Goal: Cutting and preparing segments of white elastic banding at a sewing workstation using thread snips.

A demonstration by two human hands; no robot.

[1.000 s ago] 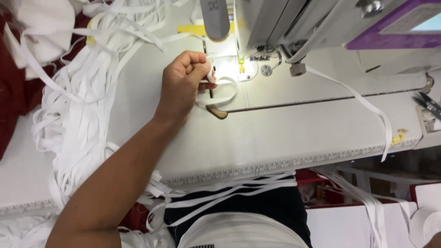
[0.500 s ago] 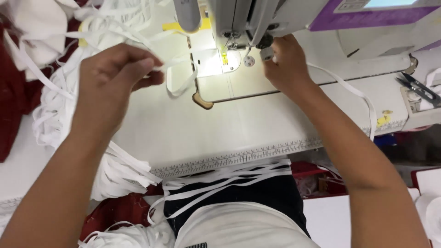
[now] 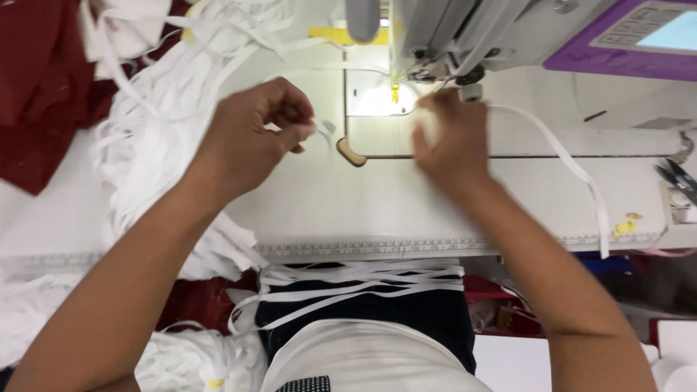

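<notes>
White elastic strip [image 3: 321, 128]: we pinched its end in our closed left hand [image 3: 250, 138], left of the sewing machine [image 3: 465, 36], our blurred right hand [image 3: 446, 138] near the needle, grip unclear.

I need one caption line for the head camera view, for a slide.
Left hand pinches white strip; right hand rests beside sewing machine.

A sewing machine [image 3: 465, 36] stands at the far side of the table [image 3: 406, 203]. The left hand [image 3: 247, 138] is left of its needle, the right hand [image 3: 446, 138] just right. A pile of tape strips [image 3: 145, 138] lies far left, scissors [image 3: 679, 178] far right
</notes>
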